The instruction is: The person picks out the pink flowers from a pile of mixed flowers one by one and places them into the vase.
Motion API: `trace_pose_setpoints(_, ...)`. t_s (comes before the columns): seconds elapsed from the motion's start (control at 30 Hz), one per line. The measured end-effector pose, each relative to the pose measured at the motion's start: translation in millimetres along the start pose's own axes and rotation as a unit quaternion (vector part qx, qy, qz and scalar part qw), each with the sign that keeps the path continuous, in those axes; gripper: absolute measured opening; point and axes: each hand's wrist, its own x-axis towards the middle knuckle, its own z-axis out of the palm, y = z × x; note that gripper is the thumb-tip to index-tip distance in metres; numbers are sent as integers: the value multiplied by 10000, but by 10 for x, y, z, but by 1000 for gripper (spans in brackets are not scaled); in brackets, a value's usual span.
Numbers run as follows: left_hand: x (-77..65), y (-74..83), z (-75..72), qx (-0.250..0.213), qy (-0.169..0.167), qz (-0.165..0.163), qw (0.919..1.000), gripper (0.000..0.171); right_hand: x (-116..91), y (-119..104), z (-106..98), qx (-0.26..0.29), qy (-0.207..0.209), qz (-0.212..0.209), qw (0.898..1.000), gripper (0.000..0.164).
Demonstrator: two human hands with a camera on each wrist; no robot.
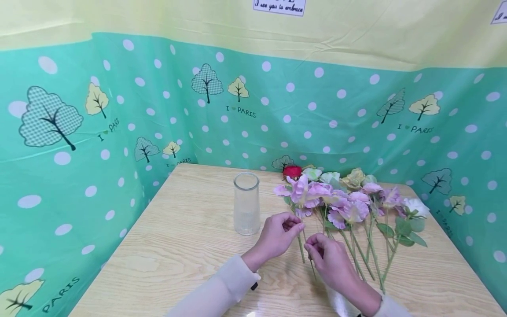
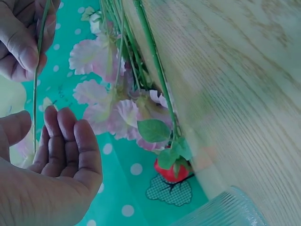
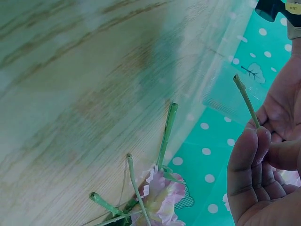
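Observation:
Both hands are on the thin green stem of a pink-purple flower [image 1: 299, 189]. My left hand [image 1: 275, 235] has its thumb and curled fingers around the stem, below the bloom. Lower down, my right hand [image 1: 334, 264] pinches the same stem [image 2: 38, 70] between thumb and fingertips. In the right wrist view the cut stem end [image 3: 244, 98] sticks out past the right fingertips. A clear glass vase [image 1: 246, 207] with a ribbed base stands upright on the table, left of the flowers and behind the left hand.
More flowers lie on the right of the wooden table [image 1: 178, 229]: several pink-purple ones [image 1: 354, 209], a red rose [image 1: 292, 171] at the back, a white flower [image 1: 415, 206] with broad leaves. Their stems point toward the front. A green dotted curtain [image 1: 245, 145] hangs around the table.

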Motion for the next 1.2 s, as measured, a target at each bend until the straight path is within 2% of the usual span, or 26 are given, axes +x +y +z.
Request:
trace_pose_setpoints(0.27, 0, 27, -2, -65, 86, 55, 9999, 7, 3, -6, 14, 115, -117, -47, 9999, 9)
trace_pose_setpoints(0.57, 7, 46, -25, -81, 263, 157, 9995, 8, -12, -1, 39, 73, 167, -267, 9995, 8)
trace_pose_setpoints(0.7, 26, 97, -73, 41, 472, 444, 9979, 7, -11, 16, 6, -6, 363, -199, 9991, 6)
trace_pose_setpoints(0.83, 51, 175, -154, 222, 631, 883, 9938, 8, -11, 49, -45, -12, 484, -95, 9988, 5)
trace_pose_setpoints(1.0, 89, 290, -321, 453, 817, 1449, 9850, 7, -23, 91, -78, -5, 588, -169, 9981, 3)
trace_pose_setpoints(1.2, 156, 386, -513, 640, 1156, 1887, 9731, 5, -37, 121, -103, -7, 570, -175, 9982, 4)
